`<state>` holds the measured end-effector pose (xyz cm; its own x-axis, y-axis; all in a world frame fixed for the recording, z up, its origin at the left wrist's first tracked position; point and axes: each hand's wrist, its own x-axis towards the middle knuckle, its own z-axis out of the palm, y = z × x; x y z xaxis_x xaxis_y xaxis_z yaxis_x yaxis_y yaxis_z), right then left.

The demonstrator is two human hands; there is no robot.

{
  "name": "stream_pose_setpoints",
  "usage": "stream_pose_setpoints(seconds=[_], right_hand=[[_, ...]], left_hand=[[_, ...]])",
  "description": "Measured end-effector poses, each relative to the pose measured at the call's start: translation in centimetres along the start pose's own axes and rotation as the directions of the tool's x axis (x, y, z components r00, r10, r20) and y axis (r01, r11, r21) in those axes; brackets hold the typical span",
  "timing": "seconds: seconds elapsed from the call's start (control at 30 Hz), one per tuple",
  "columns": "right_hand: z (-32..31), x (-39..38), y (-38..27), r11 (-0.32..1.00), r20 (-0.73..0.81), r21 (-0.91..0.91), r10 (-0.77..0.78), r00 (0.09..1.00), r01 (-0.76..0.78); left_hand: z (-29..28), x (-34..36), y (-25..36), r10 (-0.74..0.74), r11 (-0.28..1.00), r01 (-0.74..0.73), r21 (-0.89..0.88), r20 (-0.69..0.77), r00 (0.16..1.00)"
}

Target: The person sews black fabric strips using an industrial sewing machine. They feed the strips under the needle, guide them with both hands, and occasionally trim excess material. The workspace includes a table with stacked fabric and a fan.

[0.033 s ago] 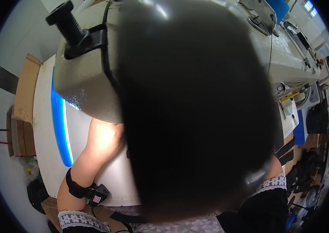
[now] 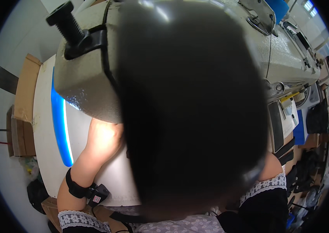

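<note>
One beige machine [image 2: 85,87], one black screw [image 2: 70,29], left hand [image 2: 105,134] partly visible, right hand hidden, both grips unclear

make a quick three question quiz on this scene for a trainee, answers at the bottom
1. Which colour is the curved strip to the left of the left hand?
a) red
b) blue
c) green

2. True or false: a black strap circles the left forearm.

3. Fill in the missing word: the right hand is hidden behind a large, blurred, ____ shape.

Key:
1. b
2. True
3. dark
</note>
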<state>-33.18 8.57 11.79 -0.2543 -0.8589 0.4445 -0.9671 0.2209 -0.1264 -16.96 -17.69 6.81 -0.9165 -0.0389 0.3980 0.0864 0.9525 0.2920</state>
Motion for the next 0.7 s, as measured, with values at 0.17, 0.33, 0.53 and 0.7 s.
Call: stream_pose_setpoints(seconds=[0.17, 0.33, 0.53, 0.7], right_hand=[[-0.3, -0.2, 0.1, 1.0, 0.017, -0.009, 0.011, 1.0, -0.011], [-0.3, -0.2, 0.1, 1.0, 0.025, -0.019, 0.011, 1.0, -0.011], [-0.4, -0.4, 0.1, 1.0, 0.074, 0.001, 0.015, 0.997, -0.015], [-2.5, -0.8, -0.2, 0.998, 0.06, -0.052, -0.03, 0.998, 0.034]], left_hand=[[-1.2, 1.5, 1.7, 0.069, 0.998, -0.069, 0.0, 0.003, 0.998], [-1.9, 2.3, 2.5, 0.045, 0.998, -0.045, -0.038, -0.007, 0.999], [-1.6, 2.3, 2.0, -0.018, 0.996, 0.022, -0.092, 0.041, 0.999], [-2.2, 2.3, 3.0, -0.066, 0.978, 0.074, -0.197, 0.046, 0.997]])
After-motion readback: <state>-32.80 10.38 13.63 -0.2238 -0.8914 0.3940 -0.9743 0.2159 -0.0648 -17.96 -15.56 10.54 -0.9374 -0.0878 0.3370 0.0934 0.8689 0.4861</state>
